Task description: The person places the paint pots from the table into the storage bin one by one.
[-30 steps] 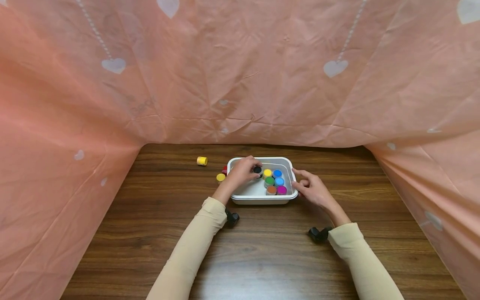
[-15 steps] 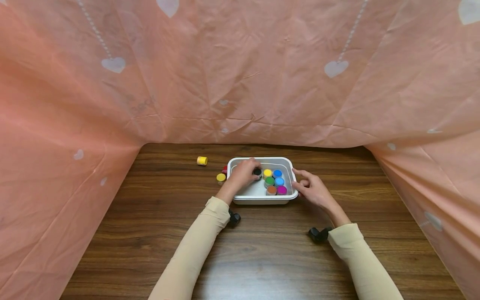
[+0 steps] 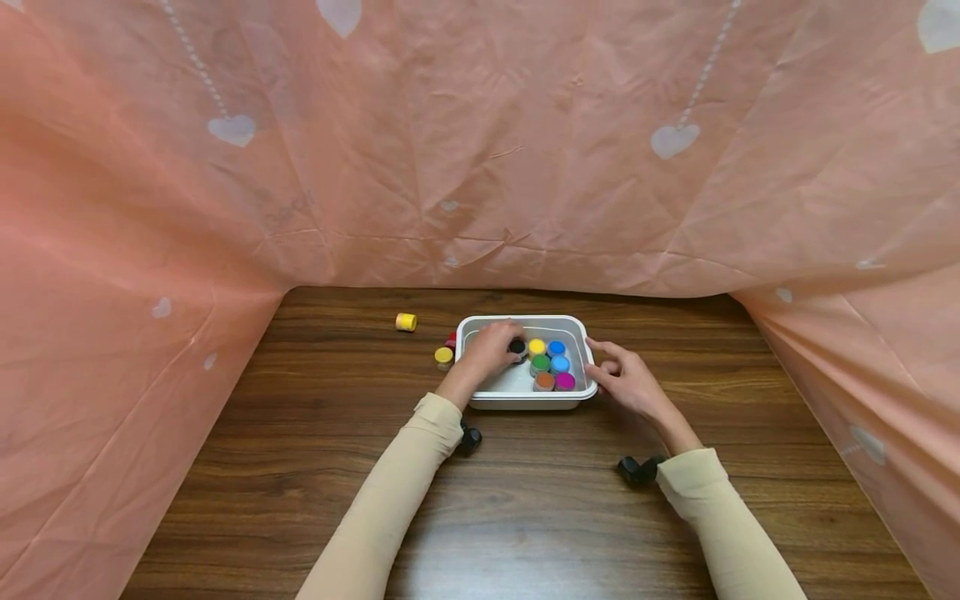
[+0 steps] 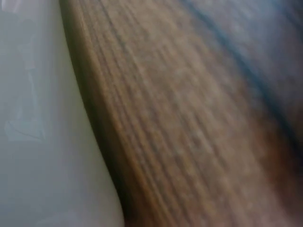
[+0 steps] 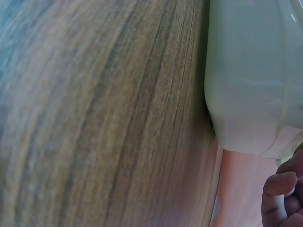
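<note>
Inside a white plastic tub (image 3: 525,405), my left hand (image 3: 491,350) reaches over the left rim and pinches a small paint jar with a black lid (image 3: 517,346). My right hand (image 3: 628,382) grips the tub's right rim, thumb and index finger on the edge; its curled fingers (image 5: 279,184) show below the tub corner in the right wrist view. Beside the black-lidded jar stand jars with yellow (image 3: 537,347), blue (image 3: 557,347), green (image 3: 540,363), light blue (image 3: 560,364), brown (image 3: 543,381) and magenta (image 3: 565,381) lids. The left wrist view shows only tub wall (image 4: 42,118) and tabletop.
Left of the tub stands another yellow-lidded jar (image 3: 444,356), with a red item (image 3: 451,340) partly hidden behind the rim. A yellow jar (image 3: 406,322) lies on its side farther back on the wooden table (image 3: 337,417). A pink curtain (image 3: 480,167) surrounds the table.
My left hand has shifted slightly right and toward me within the tub, along with the black-lidded jar. The right hand stays at the rim.
</note>
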`<state>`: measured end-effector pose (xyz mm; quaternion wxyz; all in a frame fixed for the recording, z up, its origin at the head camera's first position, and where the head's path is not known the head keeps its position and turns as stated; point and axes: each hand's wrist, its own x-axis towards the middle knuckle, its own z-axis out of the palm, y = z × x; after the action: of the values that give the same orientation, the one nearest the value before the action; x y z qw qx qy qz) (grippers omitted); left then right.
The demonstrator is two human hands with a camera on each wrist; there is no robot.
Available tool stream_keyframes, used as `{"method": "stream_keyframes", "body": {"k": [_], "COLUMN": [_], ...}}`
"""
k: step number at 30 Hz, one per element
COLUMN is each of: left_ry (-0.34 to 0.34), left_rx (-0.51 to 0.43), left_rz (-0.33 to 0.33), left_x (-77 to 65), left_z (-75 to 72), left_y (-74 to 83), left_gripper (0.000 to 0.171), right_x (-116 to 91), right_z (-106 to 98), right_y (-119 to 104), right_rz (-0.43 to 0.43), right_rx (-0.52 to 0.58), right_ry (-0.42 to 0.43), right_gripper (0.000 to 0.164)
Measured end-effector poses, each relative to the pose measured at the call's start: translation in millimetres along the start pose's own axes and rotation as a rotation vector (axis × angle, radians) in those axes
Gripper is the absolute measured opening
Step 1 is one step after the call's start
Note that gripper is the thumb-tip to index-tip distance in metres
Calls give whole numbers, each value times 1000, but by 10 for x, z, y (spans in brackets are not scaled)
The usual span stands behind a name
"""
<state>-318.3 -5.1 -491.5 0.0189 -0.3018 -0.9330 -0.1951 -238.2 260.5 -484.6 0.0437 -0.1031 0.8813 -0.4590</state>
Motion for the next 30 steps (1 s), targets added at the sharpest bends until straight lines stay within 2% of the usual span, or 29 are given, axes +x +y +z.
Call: {"method": "stream_keyframes", "body": {"k": [12,25,30], "left_ry": [4,10,15], "left_rx": [-51,-105,-104], "left_rz": [-7,-36,-27], "left_x": [13,2,-18], "left_z": [23,-11,-59], "left_y": [-25,-10,-4], "left_gripper": [27,28,29], "right_x": [-4,-2,-6], "right_z": [1,-2,1], "right_y": [-16,-21,-23], "right_rz": [5,16,17], "right_rx": [6,13,16], "right_ry": [0,-7,-5], "right_gripper": [54,55,55]}}
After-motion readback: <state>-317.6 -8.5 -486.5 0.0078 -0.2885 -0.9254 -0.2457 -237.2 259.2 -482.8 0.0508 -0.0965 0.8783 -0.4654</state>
